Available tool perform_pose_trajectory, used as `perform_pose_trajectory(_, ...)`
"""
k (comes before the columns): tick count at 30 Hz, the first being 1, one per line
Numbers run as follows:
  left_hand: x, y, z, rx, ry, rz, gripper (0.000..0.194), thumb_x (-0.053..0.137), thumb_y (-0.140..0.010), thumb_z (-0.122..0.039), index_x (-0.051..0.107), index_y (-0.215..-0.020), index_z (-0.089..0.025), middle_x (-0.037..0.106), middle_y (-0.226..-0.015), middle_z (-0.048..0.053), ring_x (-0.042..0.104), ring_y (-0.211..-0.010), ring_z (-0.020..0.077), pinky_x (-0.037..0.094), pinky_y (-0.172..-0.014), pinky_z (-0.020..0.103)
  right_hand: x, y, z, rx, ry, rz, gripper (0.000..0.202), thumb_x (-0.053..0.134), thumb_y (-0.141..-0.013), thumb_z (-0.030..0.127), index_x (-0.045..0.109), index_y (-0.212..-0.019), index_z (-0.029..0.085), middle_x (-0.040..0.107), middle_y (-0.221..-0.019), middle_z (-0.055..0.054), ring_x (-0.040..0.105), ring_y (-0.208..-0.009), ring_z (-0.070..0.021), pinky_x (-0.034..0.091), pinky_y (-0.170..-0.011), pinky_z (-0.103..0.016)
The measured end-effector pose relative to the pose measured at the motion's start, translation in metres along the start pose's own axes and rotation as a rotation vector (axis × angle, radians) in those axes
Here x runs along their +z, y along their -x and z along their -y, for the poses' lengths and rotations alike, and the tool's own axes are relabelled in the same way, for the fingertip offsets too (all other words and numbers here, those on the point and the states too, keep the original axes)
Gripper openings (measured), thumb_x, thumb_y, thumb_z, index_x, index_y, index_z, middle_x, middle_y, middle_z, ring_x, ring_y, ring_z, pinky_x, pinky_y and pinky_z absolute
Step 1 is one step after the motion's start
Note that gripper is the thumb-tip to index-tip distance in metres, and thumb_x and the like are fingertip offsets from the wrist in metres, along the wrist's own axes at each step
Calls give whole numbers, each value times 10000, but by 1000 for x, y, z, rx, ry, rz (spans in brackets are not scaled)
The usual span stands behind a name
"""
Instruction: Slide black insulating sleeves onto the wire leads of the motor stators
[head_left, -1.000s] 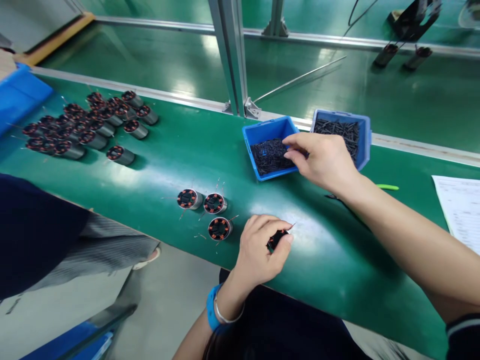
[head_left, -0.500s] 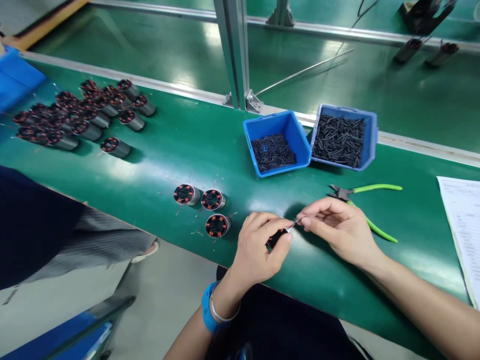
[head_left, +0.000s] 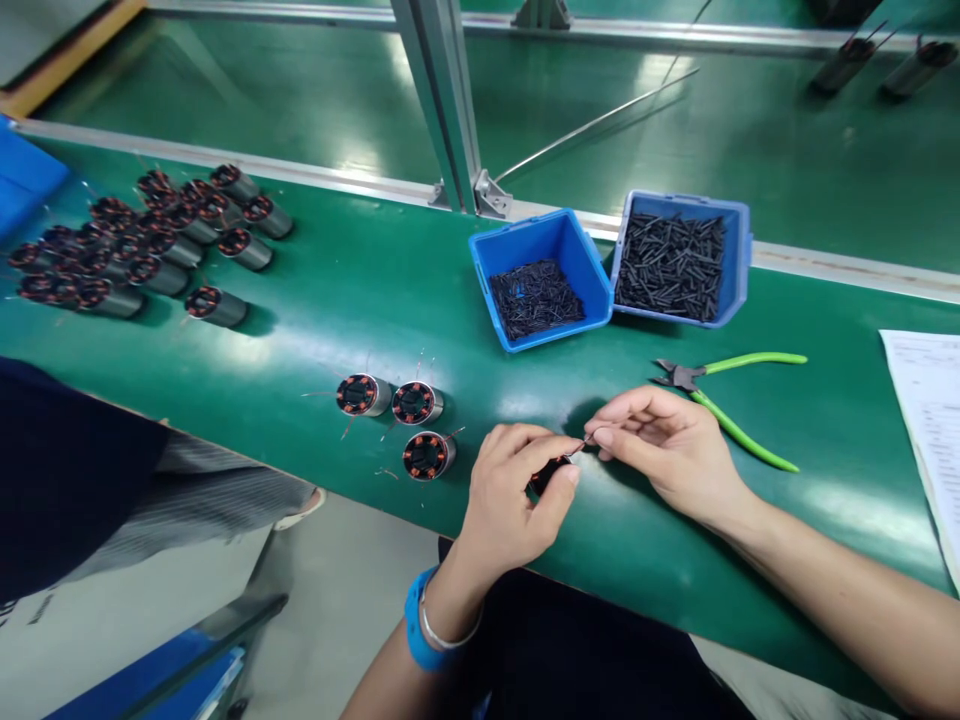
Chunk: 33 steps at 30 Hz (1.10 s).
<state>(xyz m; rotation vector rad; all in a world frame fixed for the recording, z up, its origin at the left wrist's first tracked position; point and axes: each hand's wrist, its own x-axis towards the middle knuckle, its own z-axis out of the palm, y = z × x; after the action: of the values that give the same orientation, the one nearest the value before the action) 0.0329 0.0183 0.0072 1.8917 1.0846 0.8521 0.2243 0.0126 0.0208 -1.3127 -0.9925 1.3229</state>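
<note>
My left hand [head_left: 511, 490] is wrapped round a motor stator [head_left: 545, 477] with a black and copper-coloured wound end, mostly covered by the fingers. At its right edge, my right hand [head_left: 664, 445] pinches the end of a thin wire lead [head_left: 586, 441] between thumb and forefinger; whether anything else is in the pinch is too small to tell. Left of my hands stand three more stators, one at the left [head_left: 364, 395], one behind [head_left: 418, 402] and one nearer [head_left: 429, 456], with thin wires sticking out. Green-handled cutting pliers [head_left: 684, 376] lie with jaws apart just behind my right hand.
Two blue bins, left [head_left: 600, 300] and right [head_left: 739, 270], hold small black tubes. A stator cluster [head_left: 157, 275] covers the bench's [head_left: 322, 290] far left. A metal post [head_left: 439, 100] rises behind; papers [head_left: 926, 400] lie right. A person's dark clothing [head_left: 67, 470] shows at the left.
The view has shifted slightly, so the bench things appear a little further left and up. Both hands keep nearly the same hold on the stator and its wire lead.
</note>
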Motion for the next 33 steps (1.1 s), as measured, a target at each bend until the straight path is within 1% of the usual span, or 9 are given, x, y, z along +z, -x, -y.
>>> perform_pose_trajectory(7, 0, 0, -1, -6, -5, 10, 213, 635, -904, -195, 715, -1099, -224, 707, -999, 34, 609, -911, 184, 475, -827, 348, 0, -1, 1, 0, -3, -7, 197, 844, -726, 291, 695, -798, 186, 758, -748, -33, 664, -570, -101, 587, -572, -217)
perform_pose_trajectory(12, 0, 1, -2, -10, -5, 11, 212, 641, -898, -189, 717, -1094, -221, 704, -995, 32, 607, -909, 182, 475, -833, 351, 1, 0, 1, 3, 9, -9, 231, 852, -722, 329, 692, -798, 181, 751, -738, -39, 663, -566, -108, 588, -564, -226)
perform_pose_trajectory(18, -1, 0, -2, -15, -11, 16, 211, 637, -898, -184, 717, -1090, -221, 704, -997, 32, 608, -912, 180, 476, -842, 352, 1, 0, 0, -16, 28, -18, 203, 843, -734, 315, 698, -794, 187, 739, -725, -27, 657, -569, -101, 580, -567, -216)
perform_pose_trajectory(25, -1, 0, -2, -5, -13, 13, 210, 632, -903, -195, 716, -1092, -225, 708, -995, 36, 614, -903, 181, 486, -833, 353, 1, 1, -3, -41, 82, -28, 220, 840, -735, 343, 694, -801, 191, 742, -745, -36, 670, -612, -118, 590, -604, -238)
perform_pose_trajectory(29, 0, -1, -1, 5, -21, 0, 200, 630, -903, -207, 716, -1082, -226, 711, -987, 40, 616, -895, 186, 495, -823, 356, 1, 3, -4, -28, 109, -6, 230, 828, -740, 371, 692, -802, 196, 744, -753, -39, 687, -647, -139, 594, -620, -255)
perform_pose_trajectory(33, -1, -1, -2, 3, -30, -4, 199, 635, -895, -208, 717, -1075, -221, 713, -985, 43, 620, -894, 189, 502, -822, 359, -1, 2, -2, -43, 183, 56, 192, 795, -774, 369, 704, -823, 207, 746, -773, -35, 685, -662, -152, 590, -622, -274)
